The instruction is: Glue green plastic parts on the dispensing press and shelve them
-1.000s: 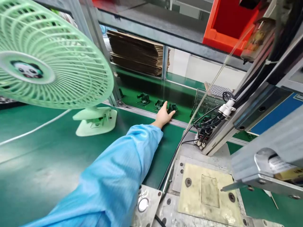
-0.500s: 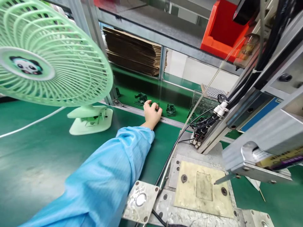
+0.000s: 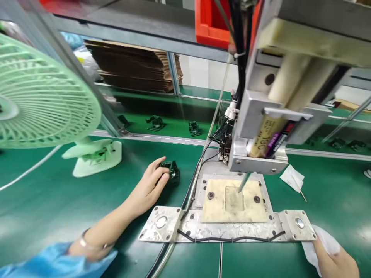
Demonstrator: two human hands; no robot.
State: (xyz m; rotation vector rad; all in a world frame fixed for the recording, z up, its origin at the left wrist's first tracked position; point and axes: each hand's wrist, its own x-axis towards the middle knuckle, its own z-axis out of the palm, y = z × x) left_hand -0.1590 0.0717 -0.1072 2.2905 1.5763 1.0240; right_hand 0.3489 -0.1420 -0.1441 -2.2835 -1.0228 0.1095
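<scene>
My left hand point(image 3: 152, 185) is closed around the near side of a small dark part point(image 3: 173, 173), boxy and possibly a circuit-board assembly, just above the green table. It is left of the press fixture, whose pale yellow plate point(image 3: 214, 210) has a shallow square recess. A thin nozzle point(image 3: 244, 183) points down at that recess from the machine head. At the lower right, my right hand point(image 3: 337, 260) has a thin white cloth point(image 3: 327, 239) in its fingers, beside the right metal button block point(image 3: 300, 226). The cloth covers most of those fingers.
A green fan point(image 3: 52, 100) on a clip base stands at the left. Similar dark parts point(image 3: 194, 128) lie on the green strip behind the metal rail. Cables point(image 3: 189, 193) run beside the fixture. A white wipe with a thin stick point(image 3: 292, 178) lies to the right.
My left hand has come back from the strip behind the rail to the near table, bringing the dark part. The view has swung right, and my right hand with the cloth now shows.
</scene>
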